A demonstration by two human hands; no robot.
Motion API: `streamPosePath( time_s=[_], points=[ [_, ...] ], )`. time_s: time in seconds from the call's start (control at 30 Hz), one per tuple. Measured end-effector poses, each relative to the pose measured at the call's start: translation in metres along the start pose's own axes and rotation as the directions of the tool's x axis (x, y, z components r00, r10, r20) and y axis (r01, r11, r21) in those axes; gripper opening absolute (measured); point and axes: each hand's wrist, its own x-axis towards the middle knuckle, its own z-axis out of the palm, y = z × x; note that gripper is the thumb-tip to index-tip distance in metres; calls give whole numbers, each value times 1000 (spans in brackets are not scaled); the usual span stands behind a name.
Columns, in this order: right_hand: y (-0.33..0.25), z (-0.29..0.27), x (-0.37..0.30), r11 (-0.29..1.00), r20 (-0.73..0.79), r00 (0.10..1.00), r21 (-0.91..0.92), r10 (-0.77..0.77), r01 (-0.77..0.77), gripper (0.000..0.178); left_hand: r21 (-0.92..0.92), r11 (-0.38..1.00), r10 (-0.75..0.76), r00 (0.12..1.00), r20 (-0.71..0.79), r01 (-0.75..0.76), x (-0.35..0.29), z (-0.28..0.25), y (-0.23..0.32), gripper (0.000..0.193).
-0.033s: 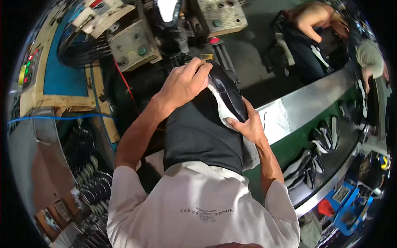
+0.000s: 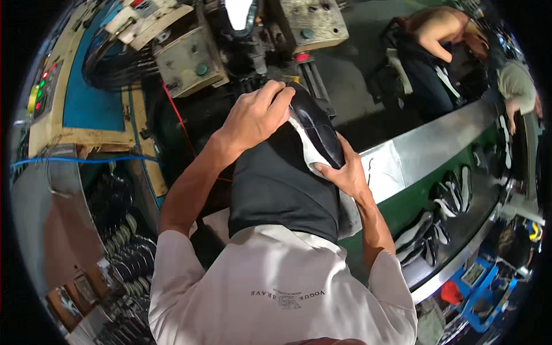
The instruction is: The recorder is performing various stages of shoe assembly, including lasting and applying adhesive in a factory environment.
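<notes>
Over my lap I hold a black shoe (image 2: 315,123), tilted on its side, its pale underside turned toward the left. My left hand (image 2: 259,113) is closed at the far end, its fingertips bent against the pale edge; what lies under them is hidden. My right hand (image 2: 346,172) grips the near end, with the thumb on the pale underside and the fingers around the black upper.
Ahead stands a machine with metal boxes (image 2: 313,26) and a shoe-shaped part (image 2: 238,17). A metal ledge (image 2: 402,158) runs along my right, beside several black shoes (image 2: 454,190). Racked shoes (image 2: 123,253) stand left. Another person (image 2: 434,46) bends over at far right.
The view has shifted very slightly, so the surroundings sit a little lower and to the right. Both hands keep the same hold on the shoe.
</notes>
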Motion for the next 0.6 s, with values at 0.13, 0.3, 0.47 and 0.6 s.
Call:
streamPosePath(
  time_s=[0.13,0.3,0.47,0.6],
  points=[
    [0,23,32,982,-44,987,-119,-154,148,115,-111,993,26,1000,-17,-28,-16,-38,20,63],
    [28,63,58,970,-114,963,-44,-243,240,118,-664,619,-409,894,183,419,-40,-21,66,100],
    [55,78,52,969,-59,968,-46,-246,243,116,-580,697,-403,899,169,421,-36,3,59,111],
    [59,80,53,953,-57,952,-23,-302,301,112,-631,677,-347,920,181,379,-33,11,50,82]
  ],
)
